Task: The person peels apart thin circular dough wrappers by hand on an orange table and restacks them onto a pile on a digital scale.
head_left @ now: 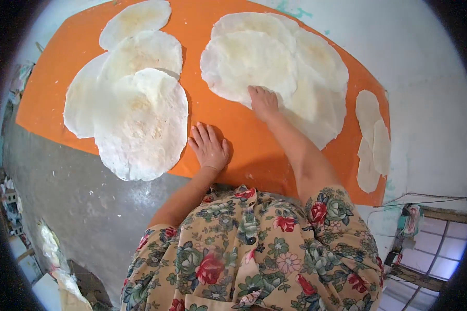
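Observation:
My right hand (264,102) is at the near edge of a large, thin, pale round flatbread (251,65), its fingers bent and pressed together on the rim. That sheet lies on top of several overlapping ones, whose lower part (316,116) reaches out to the right under my forearm. My left hand (210,149) rests flat on the orange table (244,140), fingers stretched out and holding nothing. Just left of it lies another overlapping group of flatbreads; the nearest one (142,124) has browned flecks in its middle and hangs past the table's near edge.
Smaller pale oval pieces (368,140) lie overlapped at the table's right end. A white wall (415,78) stands along the far and right sides. Grey floor (98,197) stretches to the lower left, with clutter along the room's left side. A window (436,243) is at the lower right.

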### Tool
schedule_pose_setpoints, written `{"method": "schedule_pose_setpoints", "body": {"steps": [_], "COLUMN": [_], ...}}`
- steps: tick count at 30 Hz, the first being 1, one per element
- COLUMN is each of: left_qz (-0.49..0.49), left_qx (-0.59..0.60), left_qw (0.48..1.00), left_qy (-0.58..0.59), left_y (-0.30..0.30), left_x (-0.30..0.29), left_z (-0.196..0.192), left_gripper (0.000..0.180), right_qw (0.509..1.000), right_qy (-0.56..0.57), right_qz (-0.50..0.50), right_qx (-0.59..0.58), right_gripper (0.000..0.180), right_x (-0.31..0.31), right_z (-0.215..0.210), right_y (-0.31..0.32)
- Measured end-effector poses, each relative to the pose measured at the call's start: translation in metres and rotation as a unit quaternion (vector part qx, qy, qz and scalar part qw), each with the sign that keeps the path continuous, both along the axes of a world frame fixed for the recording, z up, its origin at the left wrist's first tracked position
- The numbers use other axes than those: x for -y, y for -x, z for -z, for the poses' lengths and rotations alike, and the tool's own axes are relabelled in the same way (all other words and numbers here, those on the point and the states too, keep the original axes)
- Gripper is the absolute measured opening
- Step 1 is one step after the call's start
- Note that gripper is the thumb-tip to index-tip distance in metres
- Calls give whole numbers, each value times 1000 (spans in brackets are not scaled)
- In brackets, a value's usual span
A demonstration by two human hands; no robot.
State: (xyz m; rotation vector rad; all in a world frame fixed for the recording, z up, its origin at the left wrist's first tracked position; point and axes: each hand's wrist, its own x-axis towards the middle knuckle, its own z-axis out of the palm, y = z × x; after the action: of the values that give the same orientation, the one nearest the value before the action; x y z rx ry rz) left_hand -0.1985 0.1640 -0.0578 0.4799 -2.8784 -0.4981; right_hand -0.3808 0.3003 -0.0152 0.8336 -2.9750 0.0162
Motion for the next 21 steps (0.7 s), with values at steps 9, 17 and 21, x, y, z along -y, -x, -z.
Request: {"method": "schedule_pose_setpoints", "body": {"steps": [9,17,21], "left_qz": [-1,47,91], "left_qx": [-60,-120,-147], "left_qw": [995,922,948], "left_qy": [-81,-365,-268], "left_y": [-5,-5,-19], "left_x": [12,23,13], "left_z": [8,12,14], "left_gripper": [61,34,34], "right_qw": [997,860,665], "right_qy": [51,468,701], "right_qz": [12,-44,8], "right_qx": [51,196,256], "right_gripper": [16,22,23], "right_x": [37,82,87], "right_z": [-120,-205,-201], "right_y": [8,-7,-11]}}
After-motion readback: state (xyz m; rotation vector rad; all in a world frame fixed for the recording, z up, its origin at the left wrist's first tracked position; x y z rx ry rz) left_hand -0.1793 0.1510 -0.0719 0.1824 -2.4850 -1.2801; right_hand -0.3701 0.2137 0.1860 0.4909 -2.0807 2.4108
